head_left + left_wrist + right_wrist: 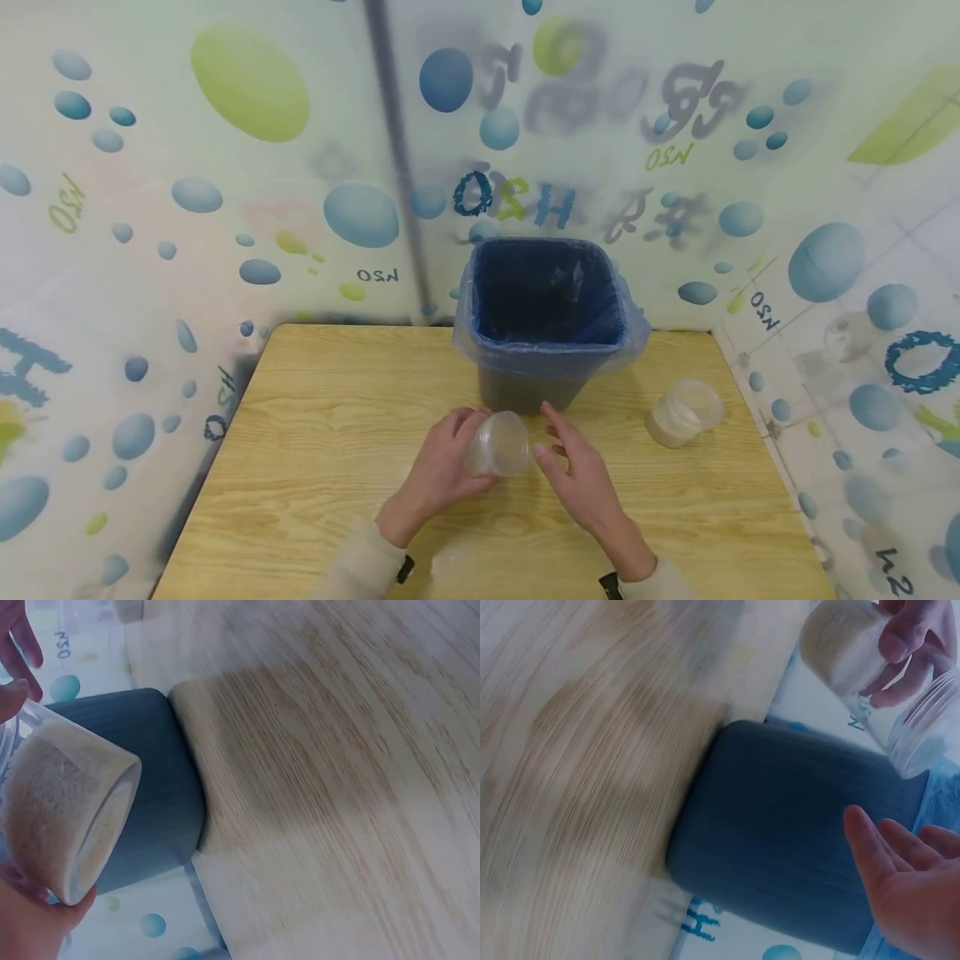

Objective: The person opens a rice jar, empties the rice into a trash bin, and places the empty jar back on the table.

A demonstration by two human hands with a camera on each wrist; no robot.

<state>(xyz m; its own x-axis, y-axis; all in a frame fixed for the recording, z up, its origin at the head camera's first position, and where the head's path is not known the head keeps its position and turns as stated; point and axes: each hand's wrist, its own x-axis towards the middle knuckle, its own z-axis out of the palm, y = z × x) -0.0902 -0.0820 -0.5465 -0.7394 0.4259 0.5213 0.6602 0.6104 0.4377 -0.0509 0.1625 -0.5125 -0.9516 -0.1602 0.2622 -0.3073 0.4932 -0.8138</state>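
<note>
A clear plastic jar [504, 443] with pale contents is gripped by my left hand [442, 467] above the table, just in front of the bin. It is tilted, its ridged end toward my right hand. In the left wrist view the pale contents [56, 787] show through the jar's wall, close to its base. My right hand [581, 479] holds nothing; its fingers are spread and slightly bent, a small gap from the jar. Whether a clear lid covers the ridged end, I cannot tell.
A dark grey bin [528, 387] lined with a blue bag [630, 333] stands at the table's back edge. A second clear jar [682, 414] with pale contents is on the wooden table [337, 400] at the right. Patterned curtains [300, 192] surround the table.
</note>
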